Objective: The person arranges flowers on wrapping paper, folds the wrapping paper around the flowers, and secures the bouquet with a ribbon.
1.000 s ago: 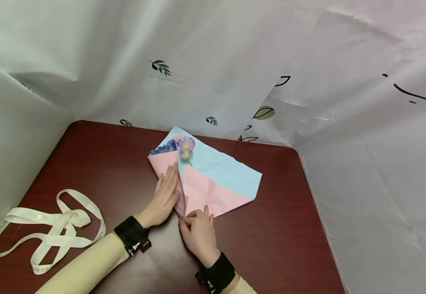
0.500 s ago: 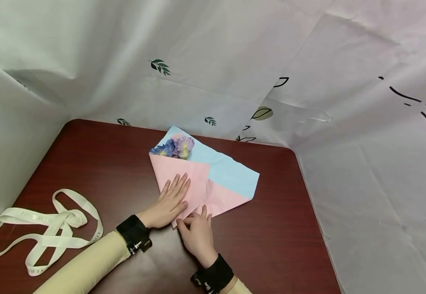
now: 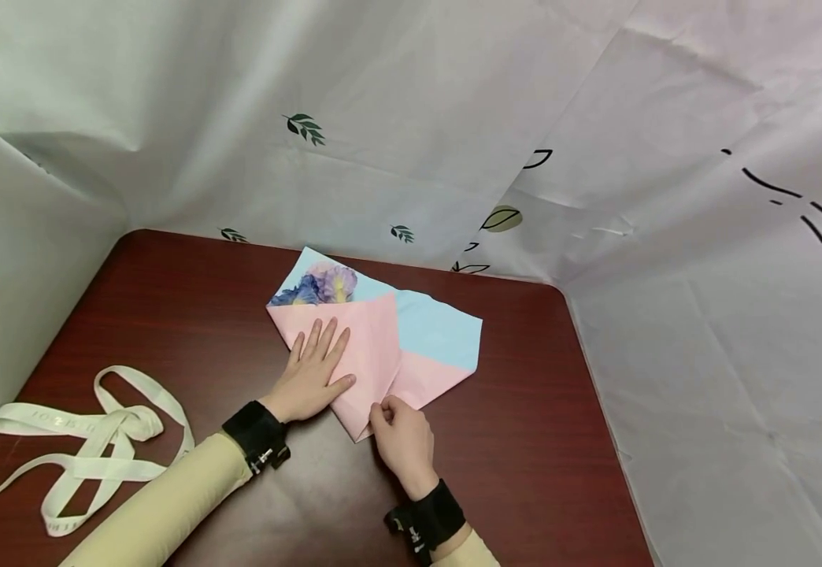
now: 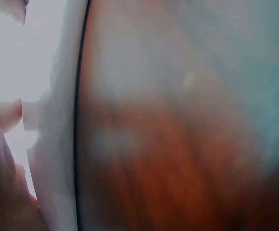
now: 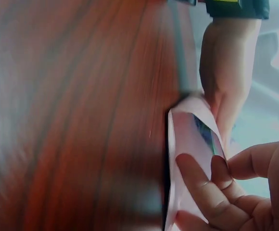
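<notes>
A sheet of wrapping paper (image 3: 372,339), pink on one side and light blue on the other, lies folded over purple and blue flowers (image 3: 326,285) whose heads show at its upper left. My left hand (image 3: 308,382) rests on the pink flap with its fingers spread. At the lower edge, my right hand (image 3: 405,441) pinches the paper between thumb and fingertip. The right wrist view shows that pinch near the paper's open lower end, with other fingers of the right hand (image 5: 235,197) against the inner layer. Strong blur and glare fill most of the left wrist view.
A loosely knotted white ribbon (image 3: 120,429) with printed letters lies at the left of the dark red-brown table (image 3: 538,441). Pale sheeting (image 3: 411,118) with leaf prints stands behind the table and along its sides.
The pink left flap has come over to the right across the stems. The paper has turned slightly and slid left. My right hand has moved a little right along the lower edge.
</notes>
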`<state>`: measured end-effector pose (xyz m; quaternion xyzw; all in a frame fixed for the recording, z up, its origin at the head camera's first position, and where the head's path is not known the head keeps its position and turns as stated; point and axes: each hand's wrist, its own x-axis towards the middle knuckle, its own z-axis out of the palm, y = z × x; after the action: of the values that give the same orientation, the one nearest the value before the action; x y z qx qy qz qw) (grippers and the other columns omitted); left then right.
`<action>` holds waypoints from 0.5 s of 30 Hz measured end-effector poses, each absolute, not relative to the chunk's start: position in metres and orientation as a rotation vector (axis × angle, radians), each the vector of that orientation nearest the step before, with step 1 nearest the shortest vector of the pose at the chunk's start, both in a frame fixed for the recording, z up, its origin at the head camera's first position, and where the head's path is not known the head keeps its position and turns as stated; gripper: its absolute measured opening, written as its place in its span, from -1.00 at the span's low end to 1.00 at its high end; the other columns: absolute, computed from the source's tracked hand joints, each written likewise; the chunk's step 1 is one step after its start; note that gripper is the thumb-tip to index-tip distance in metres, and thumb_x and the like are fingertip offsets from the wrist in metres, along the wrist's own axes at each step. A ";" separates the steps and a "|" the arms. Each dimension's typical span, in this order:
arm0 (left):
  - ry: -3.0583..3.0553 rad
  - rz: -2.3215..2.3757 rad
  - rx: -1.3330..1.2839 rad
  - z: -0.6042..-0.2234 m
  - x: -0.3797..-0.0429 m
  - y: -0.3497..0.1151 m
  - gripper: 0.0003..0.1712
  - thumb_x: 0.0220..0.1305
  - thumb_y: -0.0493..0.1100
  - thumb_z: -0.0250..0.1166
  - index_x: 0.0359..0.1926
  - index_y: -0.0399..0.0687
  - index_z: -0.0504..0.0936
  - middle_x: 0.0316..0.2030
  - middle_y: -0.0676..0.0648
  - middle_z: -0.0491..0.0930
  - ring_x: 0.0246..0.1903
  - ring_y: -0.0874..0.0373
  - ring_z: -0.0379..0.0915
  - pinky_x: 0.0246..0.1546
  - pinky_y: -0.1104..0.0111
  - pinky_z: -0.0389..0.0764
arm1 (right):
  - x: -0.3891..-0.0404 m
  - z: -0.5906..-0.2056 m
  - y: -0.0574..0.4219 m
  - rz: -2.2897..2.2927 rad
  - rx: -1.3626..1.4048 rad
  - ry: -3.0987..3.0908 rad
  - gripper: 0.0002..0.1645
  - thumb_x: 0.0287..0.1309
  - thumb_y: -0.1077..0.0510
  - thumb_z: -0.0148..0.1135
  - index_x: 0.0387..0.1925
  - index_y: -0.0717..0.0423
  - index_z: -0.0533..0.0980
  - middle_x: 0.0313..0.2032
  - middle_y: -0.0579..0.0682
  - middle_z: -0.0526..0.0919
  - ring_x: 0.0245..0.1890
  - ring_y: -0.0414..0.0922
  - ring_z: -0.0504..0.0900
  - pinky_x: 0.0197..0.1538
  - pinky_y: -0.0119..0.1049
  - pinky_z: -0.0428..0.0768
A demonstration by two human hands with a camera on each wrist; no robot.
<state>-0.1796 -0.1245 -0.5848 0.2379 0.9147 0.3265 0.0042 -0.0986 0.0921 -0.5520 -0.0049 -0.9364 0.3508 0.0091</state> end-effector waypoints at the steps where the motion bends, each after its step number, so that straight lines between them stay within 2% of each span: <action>1: 2.870 1.014 0.743 -0.586 -0.181 -0.125 0.00 0.66 0.22 0.21 0.79 -0.21 0.05 0.79 -0.34 -0.24 0.76 -0.35 -0.51 0.62 -0.37 -0.42 | -0.100 -0.552 0.093 1.092 -0.029 -2.921 -0.63 0.59 0.03 0.28 -0.47 -0.19 0.61 -0.63 -0.35 0.49 -0.64 -0.32 0.39 -0.45 -0.31 0.36; 5: 2.874 0.961 0.773 -0.587 -0.184 -0.124 0.03 0.62 0.31 0.24 0.80 -0.12 0.11 0.79 -0.31 -0.21 0.77 -0.31 -0.50 0.63 -0.36 -0.42 | -0.107 -0.556 0.098 1.088 -0.055 -2.884 -0.63 0.59 0.04 0.27 -0.47 -0.19 0.62 -0.64 -0.36 0.51 -0.65 -0.31 0.41 -0.45 -0.29 0.39; 9: 2.859 0.953 0.855 -0.585 -0.181 -0.120 0.03 0.59 0.34 0.26 0.77 -0.13 0.19 0.77 -0.38 -0.14 0.76 -0.36 -0.41 0.60 -0.41 -0.43 | -0.111 -0.560 0.103 1.105 -0.075 -2.845 -0.64 0.58 0.05 0.28 -0.47 -0.17 0.65 -0.65 -0.36 0.54 -0.67 -0.32 0.41 -0.49 -0.32 0.37; 15: 2.793 0.884 0.881 -0.594 -0.180 -0.116 0.06 0.59 0.46 0.17 0.80 -0.03 0.13 0.79 -0.33 -0.25 0.76 -0.30 -0.51 0.57 -0.42 -0.53 | -0.115 -0.566 0.110 1.154 -0.118 -2.809 -0.72 0.55 0.02 0.35 -0.35 -0.14 0.80 -0.59 -0.35 0.64 -0.62 -0.32 0.50 -0.46 -0.30 0.46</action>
<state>-0.1805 -0.1156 -0.5945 0.2878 0.9122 0.2888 0.0413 -0.1153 0.1097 -0.5660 -0.0389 -0.9231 0.3792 0.0510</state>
